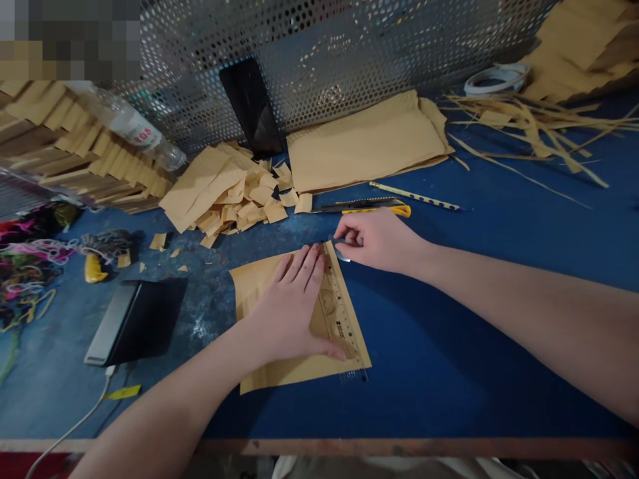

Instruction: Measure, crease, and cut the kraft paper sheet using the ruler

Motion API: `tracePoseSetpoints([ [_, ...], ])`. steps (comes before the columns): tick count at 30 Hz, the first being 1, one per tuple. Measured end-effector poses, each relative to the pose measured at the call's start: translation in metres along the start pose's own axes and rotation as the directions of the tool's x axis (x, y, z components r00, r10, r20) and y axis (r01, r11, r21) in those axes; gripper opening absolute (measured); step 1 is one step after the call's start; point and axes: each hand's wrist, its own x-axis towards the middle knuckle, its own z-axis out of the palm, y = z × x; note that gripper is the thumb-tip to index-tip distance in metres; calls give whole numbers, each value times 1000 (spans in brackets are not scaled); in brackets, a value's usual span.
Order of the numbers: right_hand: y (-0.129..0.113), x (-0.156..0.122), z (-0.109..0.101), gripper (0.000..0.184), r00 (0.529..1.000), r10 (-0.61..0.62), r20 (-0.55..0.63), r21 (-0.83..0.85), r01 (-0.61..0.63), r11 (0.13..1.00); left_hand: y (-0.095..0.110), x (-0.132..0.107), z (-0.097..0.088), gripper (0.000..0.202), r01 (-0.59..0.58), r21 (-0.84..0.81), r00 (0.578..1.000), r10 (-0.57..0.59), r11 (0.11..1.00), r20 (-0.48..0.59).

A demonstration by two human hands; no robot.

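1. ruler (341, 319) on right side of paper sheet (252, 296); left hand (287, 322) across both.
2. right hand (374, 241) beside sheet's far right corner.
3. cutter (370, 203) and pencil (417, 196) behind sheet; folded paper (364, 143) behind them.
4. scraps (219, 189) left of folded paper.
5. device (122, 322) left of sheet.

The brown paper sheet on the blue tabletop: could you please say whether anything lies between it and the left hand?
Yes, a transparent plastic ruler lies on the brown paper sheet near its right edge, partly under the left hand. Elsewhere, that hand hides what is beneath.
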Motion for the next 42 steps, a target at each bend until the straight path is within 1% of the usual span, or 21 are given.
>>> tracePoseSetpoints([
  [5,0,0,0,6,1000,3,3,8,-3,1000,0,0,-1,143,-1,1,1000,1,1000,8],
  [10,-4,0,0,5,1000,28,14,-2,-28,1000,-1,-1,-1,140,-22,14,999,23,1000,-23],
  [17,-6,-2,0,7,999,31,13,12,-31,999,-2,0,1,144,-22,8,999,22,1000,-30],
  [20,-7,-1,0,10,999,40,19,-3,-40,999,0,0,-1,146,-13,-6,1000,13,1000,-10],
  [24,-8,-1,1,13,996,92,17,-34,-91,995,2,1,-4,152,4,-7,1000,-4,1000,14],
  [27,-11,-2,2,14,993,116,18,-48,-115,992,5,2,-8,146,8,18,999,-8,1000,31],
  [30,-15,-2,3,17,992,123,21,-40,-122,992,7,3,-13,145,23,51,998,-26,998,63],
  [33,-21,-2,5,20,990,137,25,-24,-136,990,10,3,-16,145,36,82,998,-41,996,56],
  [38,-32,-3,14,25,989,147,-34,-84,-149,985,16,3,-25,144,37,149,998,-43,988,40],
  [42,-35,-2,22,24,987,127,-102,-158,-142,977,24,5,-35,145,42,219,993,-65,975,100],
])
